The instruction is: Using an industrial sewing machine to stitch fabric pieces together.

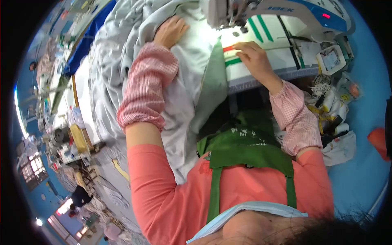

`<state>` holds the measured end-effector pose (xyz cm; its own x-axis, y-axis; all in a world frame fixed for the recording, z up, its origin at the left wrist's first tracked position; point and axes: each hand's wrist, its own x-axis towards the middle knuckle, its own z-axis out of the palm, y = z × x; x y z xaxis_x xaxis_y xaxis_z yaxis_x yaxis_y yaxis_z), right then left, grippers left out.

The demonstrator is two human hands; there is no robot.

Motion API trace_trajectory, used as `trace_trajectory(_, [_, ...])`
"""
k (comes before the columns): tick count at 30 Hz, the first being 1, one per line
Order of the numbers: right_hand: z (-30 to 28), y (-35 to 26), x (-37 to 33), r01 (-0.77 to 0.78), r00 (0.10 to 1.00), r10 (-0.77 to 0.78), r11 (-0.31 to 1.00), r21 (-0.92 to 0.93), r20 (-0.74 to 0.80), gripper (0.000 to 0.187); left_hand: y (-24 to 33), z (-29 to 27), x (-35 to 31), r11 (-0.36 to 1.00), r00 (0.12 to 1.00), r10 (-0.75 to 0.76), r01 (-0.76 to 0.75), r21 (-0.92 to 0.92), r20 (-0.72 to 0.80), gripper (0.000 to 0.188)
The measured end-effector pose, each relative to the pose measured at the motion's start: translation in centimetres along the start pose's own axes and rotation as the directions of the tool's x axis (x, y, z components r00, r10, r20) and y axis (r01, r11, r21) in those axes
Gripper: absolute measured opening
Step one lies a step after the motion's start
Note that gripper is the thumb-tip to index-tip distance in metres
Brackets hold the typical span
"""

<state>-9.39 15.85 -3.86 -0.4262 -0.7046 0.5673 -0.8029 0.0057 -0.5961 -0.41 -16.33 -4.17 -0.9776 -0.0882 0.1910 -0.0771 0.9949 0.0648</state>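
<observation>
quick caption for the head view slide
Left hand flat on grey fabric, right hand guiding its edge at a sewing machine.
</observation>
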Motion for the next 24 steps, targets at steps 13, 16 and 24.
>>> trace_trajectory(13, [-1.8,-11.2,-19.7,-0.369,0.864,0.290,0.921,0.126,0.412,0.014,21.7,5.3,-46.5,0.706,0.730,-0.666,0.551,-0.444,-0.153,0.013])
trace_trajectory(16, [-1.1,-11.7,-19.7,-0.276,0.864,0.199,0.956,0.104,0.463,0.014,27.1,14.1,-62.4,-0.044,-0.090,-0.994,0.832,-0.553,-0.055,0.020])
trace_trajectory(24, [2.6,-15.9,-15.2,-0.145,0.806,-0.007,0.967,0.209,0.591,0.017,21.5,15.0,-71.4,-0.629,-0.717,-0.500,-0.084,-0.773,0.485,0.038])
